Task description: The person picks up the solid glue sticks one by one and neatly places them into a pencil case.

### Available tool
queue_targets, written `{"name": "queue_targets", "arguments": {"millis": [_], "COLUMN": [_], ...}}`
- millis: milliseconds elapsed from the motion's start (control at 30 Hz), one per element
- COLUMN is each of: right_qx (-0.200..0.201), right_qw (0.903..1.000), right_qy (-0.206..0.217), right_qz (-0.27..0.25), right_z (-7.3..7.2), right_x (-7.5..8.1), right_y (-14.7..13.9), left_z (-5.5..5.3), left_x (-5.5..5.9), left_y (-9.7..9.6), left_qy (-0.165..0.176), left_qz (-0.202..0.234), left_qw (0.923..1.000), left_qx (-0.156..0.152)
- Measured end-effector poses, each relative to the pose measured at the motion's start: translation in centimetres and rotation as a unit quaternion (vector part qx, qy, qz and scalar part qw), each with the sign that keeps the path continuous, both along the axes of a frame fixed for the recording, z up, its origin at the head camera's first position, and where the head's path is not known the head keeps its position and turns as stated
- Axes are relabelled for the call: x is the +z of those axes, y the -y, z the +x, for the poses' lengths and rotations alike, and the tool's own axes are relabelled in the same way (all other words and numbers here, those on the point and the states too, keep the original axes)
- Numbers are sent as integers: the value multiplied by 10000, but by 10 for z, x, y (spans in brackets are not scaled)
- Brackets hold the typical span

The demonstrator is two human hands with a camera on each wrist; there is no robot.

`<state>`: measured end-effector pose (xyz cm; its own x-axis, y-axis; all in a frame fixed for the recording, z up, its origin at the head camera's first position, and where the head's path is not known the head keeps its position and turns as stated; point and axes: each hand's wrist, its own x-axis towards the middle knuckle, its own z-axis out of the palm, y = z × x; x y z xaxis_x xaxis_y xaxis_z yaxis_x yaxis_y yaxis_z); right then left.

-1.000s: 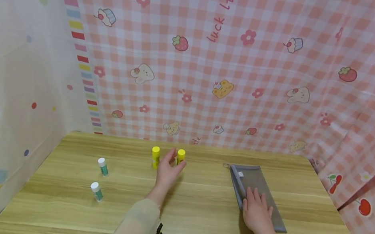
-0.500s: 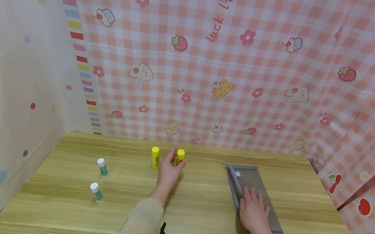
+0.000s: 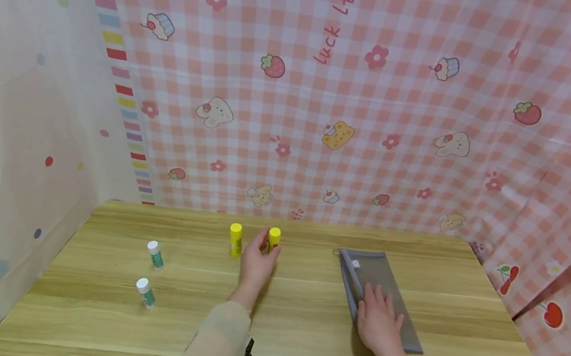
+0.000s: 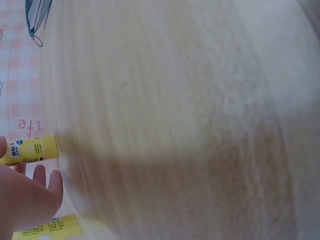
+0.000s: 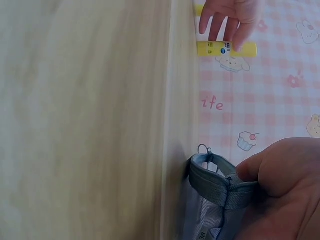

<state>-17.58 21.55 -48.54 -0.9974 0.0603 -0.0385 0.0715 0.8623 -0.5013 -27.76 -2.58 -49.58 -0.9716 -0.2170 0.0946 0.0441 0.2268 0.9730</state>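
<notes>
Near the back edge of the table my left hand (image 3: 257, 266) pinches an upright yellow glue stick (image 3: 275, 236), thumb at one side and fingers at the other. Its other fingers stay extended in the left wrist view. A second yellow glue stick (image 3: 235, 241) stands just left of that hand. To the right, a grey mesh zip pouch (image 3: 374, 268) lies slanted on the table under my right hand (image 3: 379, 321). That hand rests on it with spread, straight fingers. In the right wrist view the pouch's zipped mouth (image 5: 210, 185) gapes beside the hand.
Two white-capped green glue sticks (image 3: 155, 255) stand at the left of the wooden table (image 3: 303, 353). A pink checked cloth (image 3: 317, 115) hangs behind the table's back edge. A white printed curtain (image 3: 4, 130) hangs on the left.
My right hand and the pouch have slid a little to the left. My left hand stays at the same yellow glue stick, which keeps its place.
</notes>
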Motion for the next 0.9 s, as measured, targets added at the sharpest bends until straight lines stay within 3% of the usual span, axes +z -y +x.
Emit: {"name": "queue_targets", "arguments": {"millis": [533,700,900], "right_qx": [-30,-36,-29], "right_qw": [9998,9996,9996], "right_qy": [-180,-206,-211], "right_qz": [-117,-178,-188], "right_z": [0,0,0], "right_x": [-4,-4,-3], "right_y": [10,11,10], "left_z": [2,0,1], "left_x": [-6,-8,-9], "left_y": [3,3,1], "left_qy": [-97,-30,-189], "left_qz": [-378,-390,-363], "left_qw": [9991,9991,9989], "left_qx": [144,179,225]}}
